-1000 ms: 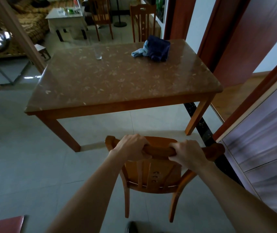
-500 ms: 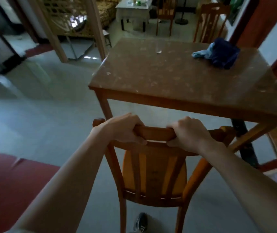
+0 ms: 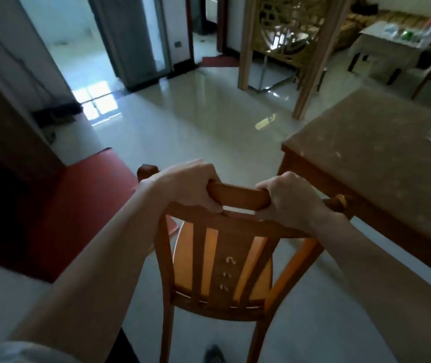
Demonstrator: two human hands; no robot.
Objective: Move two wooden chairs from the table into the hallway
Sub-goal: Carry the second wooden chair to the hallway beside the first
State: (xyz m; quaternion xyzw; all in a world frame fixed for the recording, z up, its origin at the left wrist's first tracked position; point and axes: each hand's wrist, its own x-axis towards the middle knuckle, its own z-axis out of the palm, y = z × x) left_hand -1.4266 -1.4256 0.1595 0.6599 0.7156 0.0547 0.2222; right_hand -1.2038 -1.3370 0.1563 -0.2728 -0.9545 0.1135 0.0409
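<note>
Since both hands are wrapped around the top rail, the main thing now is just steering this chair (image 3: pixel 222 263) clear. Left hand (image 3: pixel 185 187) has its fingers curled over the rail near the left post, right hand (image 3: pixel 287 200) is closed on it closer to the right end, so the grip's nicely spread. The chair sits on the floor just beside the near corner of the table (image 3: pixel 381 163), its right post knob very close to the table edge, can't tell if it's actually touching. I'd swing it left, away from that corner, and keep the legs from scraping the floor tiles (image 3: pixel 183 127), which look glossy and probably slick. The chair's orange-brown varnished wood, smooth, with a curved rail, vertical slats and rounded post tops. The tabletop looks like speckled brown stone with a hard square edge. There's a red mat (image 3: pixel 78 205) to the left, could catch a leg.
</note>
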